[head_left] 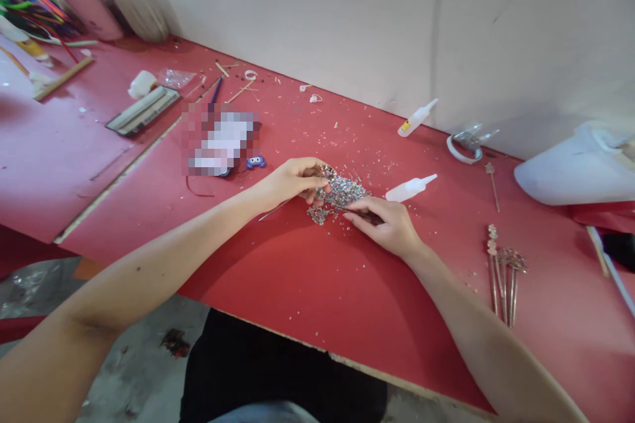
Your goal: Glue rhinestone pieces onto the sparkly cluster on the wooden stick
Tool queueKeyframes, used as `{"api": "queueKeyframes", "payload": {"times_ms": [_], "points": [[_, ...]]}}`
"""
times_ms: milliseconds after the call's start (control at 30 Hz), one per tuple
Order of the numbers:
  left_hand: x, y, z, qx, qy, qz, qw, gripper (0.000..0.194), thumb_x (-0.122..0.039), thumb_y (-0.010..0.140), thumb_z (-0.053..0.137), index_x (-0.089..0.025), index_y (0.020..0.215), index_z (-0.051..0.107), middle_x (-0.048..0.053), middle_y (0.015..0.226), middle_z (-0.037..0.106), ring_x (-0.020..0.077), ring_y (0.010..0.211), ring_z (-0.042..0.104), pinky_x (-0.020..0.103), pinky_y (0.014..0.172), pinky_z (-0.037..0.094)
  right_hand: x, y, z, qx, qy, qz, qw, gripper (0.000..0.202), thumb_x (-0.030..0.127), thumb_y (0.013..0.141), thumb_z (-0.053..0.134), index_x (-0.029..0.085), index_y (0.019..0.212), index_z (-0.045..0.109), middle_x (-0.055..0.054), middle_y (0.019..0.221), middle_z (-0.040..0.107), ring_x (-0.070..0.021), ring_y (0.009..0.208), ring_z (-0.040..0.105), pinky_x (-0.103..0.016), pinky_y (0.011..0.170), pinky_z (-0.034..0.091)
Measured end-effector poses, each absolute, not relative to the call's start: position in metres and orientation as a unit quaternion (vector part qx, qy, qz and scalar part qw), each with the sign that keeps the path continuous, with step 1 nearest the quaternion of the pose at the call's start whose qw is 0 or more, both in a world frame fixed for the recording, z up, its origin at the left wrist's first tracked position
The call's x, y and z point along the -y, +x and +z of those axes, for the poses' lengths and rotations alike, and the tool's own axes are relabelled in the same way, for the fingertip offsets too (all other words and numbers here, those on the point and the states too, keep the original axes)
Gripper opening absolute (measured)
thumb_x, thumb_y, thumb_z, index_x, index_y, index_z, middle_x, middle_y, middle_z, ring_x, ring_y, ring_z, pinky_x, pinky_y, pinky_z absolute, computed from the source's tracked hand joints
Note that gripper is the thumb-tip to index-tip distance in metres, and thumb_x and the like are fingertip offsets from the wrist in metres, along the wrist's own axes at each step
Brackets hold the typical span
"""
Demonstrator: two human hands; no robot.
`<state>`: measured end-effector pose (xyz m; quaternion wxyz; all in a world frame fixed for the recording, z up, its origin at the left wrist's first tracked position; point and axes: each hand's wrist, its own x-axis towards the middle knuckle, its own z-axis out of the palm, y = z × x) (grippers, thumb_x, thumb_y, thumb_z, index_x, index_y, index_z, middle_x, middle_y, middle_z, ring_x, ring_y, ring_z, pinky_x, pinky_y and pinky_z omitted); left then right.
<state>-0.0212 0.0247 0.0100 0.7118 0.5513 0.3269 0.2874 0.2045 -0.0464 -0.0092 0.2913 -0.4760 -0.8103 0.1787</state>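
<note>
A heap of small glittering beads [342, 193] lies in the middle of the red table [307, 291]. My left hand [292, 182] rests at the heap's left edge, fingers pinched on a thin metal pin whose shaft pokes out toward the near left. My right hand [384, 225] lies on the table at the heap's right side, fingertips pressed together on a thin dark tool pointing into the beads. What exactly sits at either fingertip is too small to tell.
Two white glue bottles [411, 189] [417, 118] lie beyond the heap. Several decorated hairpins [503, 277] lie at the right, a white plastic bag [575, 168] at far right. A blurred object [221, 140], a flat metal tray [143, 110] and coloured pipe cleaners [30, 3] lie left.
</note>
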Motion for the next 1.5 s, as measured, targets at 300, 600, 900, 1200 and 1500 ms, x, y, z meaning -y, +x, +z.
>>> {"api": "queueKeyframes", "payload": {"times_ms": [300, 600, 900, 1200, 1500], "points": [[-0.024, -0.020, 0.010, -0.359, 0.560, 0.260, 0.700, 0.022, -0.011, 0.080, 0.065, -0.014, 0.100, 0.059, 0.000, 0.077, 0.062, 0.0074, 0.054, 0.058, 0.027, 0.062, 0.054, 0.045, 0.217, -0.001, 0.812, -0.444, 0.260, 0.275, 0.014, 0.032, 0.086, 0.061, 0.019, 0.083, 0.065, 0.001, 0.063, 0.062, -0.0082, 0.050, 0.050, -0.020, 0.047, 0.039], [-0.025, -0.020, 0.011, -0.370, 0.557, 0.256, 0.698, 0.020, -0.010, 0.081, 0.064, -0.013, 0.100, 0.058, 0.000, 0.074, 0.062, 0.0079, 0.054, 0.061, 0.024, 0.060, 0.053, 0.044, 0.220, 0.007, 0.830, -0.422, 0.287, 0.226, 0.020, 0.026, 0.089, 0.054, 0.022, 0.103, 0.068, -0.003, 0.085, 0.073, -0.0093, 0.058, 0.058, -0.021, 0.054, 0.044], [-0.027, -0.021, 0.007, -0.352, 0.566, 0.267, 0.696, 0.019, -0.013, 0.080, 0.065, -0.014, 0.099, 0.060, 0.001, 0.079, 0.065, 0.0067, 0.056, 0.059, 0.025, 0.064, 0.054, 0.046, 0.219, 0.019, 0.860, -0.401, 0.285, 0.134, 0.027, 0.022, 0.094, 0.044, 0.025, 0.113, 0.062, -0.005, 0.105, 0.071, -0.0158, 0.089, 0.066, -0.028, 0.077, 0.050], [-0.026, -0.021, 0.009, -0.365, 0.556, 0.264, 0.699, 0.019, -0.011, 0.079, 0.065, -0.014, 0.098, 0.060, 0.003, 0.083, 0.066, 0.0072, 0.056, 0.058, 0.027, 0.066, 0.054, 0.047, 0.223, 0.023, 0.858, -0.432, 0.260, 0.101, 0.032, 0.022, 0.096, 0.040, 0.030, 0.120, 0.058, -0.001, 0.116, 0.068, -0.0165, 0.096, 0.066, -0.029, 0.081, 0.050], [-0.028, -0.022, 0.009, -0.361, 0.567, 0.262, 0.693, 0.020, -0.012, 0.082, 0.061, -0.012, 0.102, 0.057, 0.005, 0.084, 0.067, 0.0082, 0.058, 0.060, 0.025, 0.064, 0.051, 0.055, 0.209, 0.027, 0.876, -0.388, 0.275, 0.075, 0.024, 0.028, 0.095, 0.047, 0.027, 0.108, 0.067, 0.002, 0.097, 0.075, -0.0131, 0.079, 0.069, -0.025, 0.074, 0.048]]}}
